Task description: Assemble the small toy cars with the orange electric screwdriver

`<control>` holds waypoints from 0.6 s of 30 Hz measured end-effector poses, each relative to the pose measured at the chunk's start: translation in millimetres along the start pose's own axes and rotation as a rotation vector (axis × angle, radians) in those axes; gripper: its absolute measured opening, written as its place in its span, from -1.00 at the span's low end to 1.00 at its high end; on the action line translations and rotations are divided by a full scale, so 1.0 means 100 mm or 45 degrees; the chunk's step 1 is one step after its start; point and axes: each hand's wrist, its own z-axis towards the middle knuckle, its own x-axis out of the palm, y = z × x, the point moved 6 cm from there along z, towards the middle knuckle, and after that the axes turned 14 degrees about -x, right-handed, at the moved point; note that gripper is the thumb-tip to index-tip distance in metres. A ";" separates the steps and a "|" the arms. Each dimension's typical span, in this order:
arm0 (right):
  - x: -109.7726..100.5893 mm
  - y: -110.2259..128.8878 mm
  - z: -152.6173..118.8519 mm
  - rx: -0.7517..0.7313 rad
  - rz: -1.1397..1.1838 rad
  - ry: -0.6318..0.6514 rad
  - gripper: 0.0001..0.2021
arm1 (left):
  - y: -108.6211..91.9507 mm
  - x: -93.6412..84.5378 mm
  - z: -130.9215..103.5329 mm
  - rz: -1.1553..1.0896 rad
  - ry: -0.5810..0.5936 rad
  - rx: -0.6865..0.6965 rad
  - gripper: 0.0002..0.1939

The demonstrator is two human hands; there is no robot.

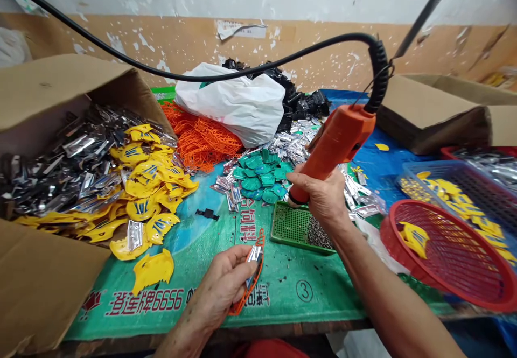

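Note:
Near the table's front edge, my left hand [226,280] pinches a small assembly [253,264] of a silvery metal plate and an orange mesh part. Up and to the right, my right hand [325,194] is wrapped round an orange electric screwdriver [337,137], which hangs from a black cable. The tool's lower end points down beside a green tray [288,223] with a heap of small screws [321,233]. Just behind the tray lies a pile of teal pieces [262,175]. A small black part [207,214] lies on the green mat [194,239], left of the tray.
A cardboard box [52,272] at the left spills metal plates and yellow parts [149,180]. Behind are orange mesh pieces [202,137], a white bag [238,105] and black parts [307,105]. At the right stand a red basket [452,250], a blue crate [416,172] and another box [428,110].

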 end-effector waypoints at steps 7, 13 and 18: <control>0.02 -0.02 -0.02 0.022 -0.056 0.010 -0.73 | 0.05 -0.03 0.02 -0.066 -0.009 -0.001 -0.65; 0.00 -0.02 -0.02 0.000 -0.034 -0.005 -0.73 | 0.04 -0.04 0.02 -0.074 -0.027 -0.011 -0.66; 0.02 -0.01 -0.03 -0.004 -0.075 0.017 -0.74 | 0.02 -0.02 -0.01 -0.081 -0.041 -0.032 -0.68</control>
